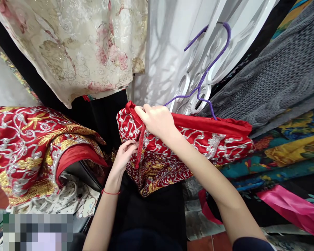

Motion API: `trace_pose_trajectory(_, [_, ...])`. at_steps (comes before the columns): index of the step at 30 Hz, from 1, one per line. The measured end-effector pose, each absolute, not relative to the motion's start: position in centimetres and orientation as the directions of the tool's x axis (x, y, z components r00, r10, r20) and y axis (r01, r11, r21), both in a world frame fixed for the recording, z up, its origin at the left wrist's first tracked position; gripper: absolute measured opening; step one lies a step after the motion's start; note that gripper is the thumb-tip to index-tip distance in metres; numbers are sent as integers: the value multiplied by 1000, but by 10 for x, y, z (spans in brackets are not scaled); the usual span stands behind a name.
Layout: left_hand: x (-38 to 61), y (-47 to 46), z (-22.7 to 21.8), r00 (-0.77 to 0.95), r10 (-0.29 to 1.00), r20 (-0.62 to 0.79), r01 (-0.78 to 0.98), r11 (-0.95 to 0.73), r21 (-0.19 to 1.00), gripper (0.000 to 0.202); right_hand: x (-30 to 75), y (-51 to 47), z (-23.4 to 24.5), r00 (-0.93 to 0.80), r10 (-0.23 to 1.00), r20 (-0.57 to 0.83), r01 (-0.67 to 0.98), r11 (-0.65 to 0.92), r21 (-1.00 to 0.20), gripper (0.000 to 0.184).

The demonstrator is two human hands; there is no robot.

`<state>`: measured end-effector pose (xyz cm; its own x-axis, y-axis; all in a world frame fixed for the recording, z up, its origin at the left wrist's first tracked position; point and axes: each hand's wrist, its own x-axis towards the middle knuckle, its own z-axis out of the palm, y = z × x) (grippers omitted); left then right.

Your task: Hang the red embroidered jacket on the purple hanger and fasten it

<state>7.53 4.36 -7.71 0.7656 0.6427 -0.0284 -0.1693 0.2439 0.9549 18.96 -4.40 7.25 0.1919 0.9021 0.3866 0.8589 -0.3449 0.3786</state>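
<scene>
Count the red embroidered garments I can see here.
2. One red embroidered garment hangs on the purple hanger at centre, held by the left hand and right hand. The other red garment lies heaped at left. More may be hidden.

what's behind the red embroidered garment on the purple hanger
Behind the red embroidered garment stands a white ornamental grille against which the purple hanger rises. The garment and the right hand hide the grille's lower part and the hanger's shoulders.
</scene>
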Motion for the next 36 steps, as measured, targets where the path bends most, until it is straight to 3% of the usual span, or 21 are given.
trace_pose_trajectory(6, [71,45,-81,832,555,-10,-215,339,916,32,191,-43,73,185,903,389,851,-345,395,37])
trace_pose_trajectory(11, [60,45,-67,852,521,52,-135,124,983,26,192,-45,74,172,904,391,869,-326,373,34])
trace_pose_trajectory(15, [52,44,-53,920,391,-27,6,55,998,23,193,-48,64,101,869,485,888,-298,349,37])
trace_pose_trajectory(20, [47,46,-48,937,348,-22,28,-10,1000,32,197,-55,46,-184,794,579,884,-123,451,53])
trace_pose_trajectory(24, [45,44,-48,909,416,16,-16,-3,1000,36,193,-61,29,-463,735,495,787,84,612,32])
trace_pose_trajectory(26, [44,42,-47,895,445,27,-29,-3,1000,36,187,-62,18,-458,752,474,800,115,589,22])
trace_pose_trajectory(33, [43,40,-49,880,473,37,-27,-28,999,31,176,-60,4,-352,858,375,873,156,463,17])
trace_pose_trajectory(36, [41,43,-50,885,465,34,-34,-8,999,32,177,-61,-2,-341,842,417,891,148,430,13])
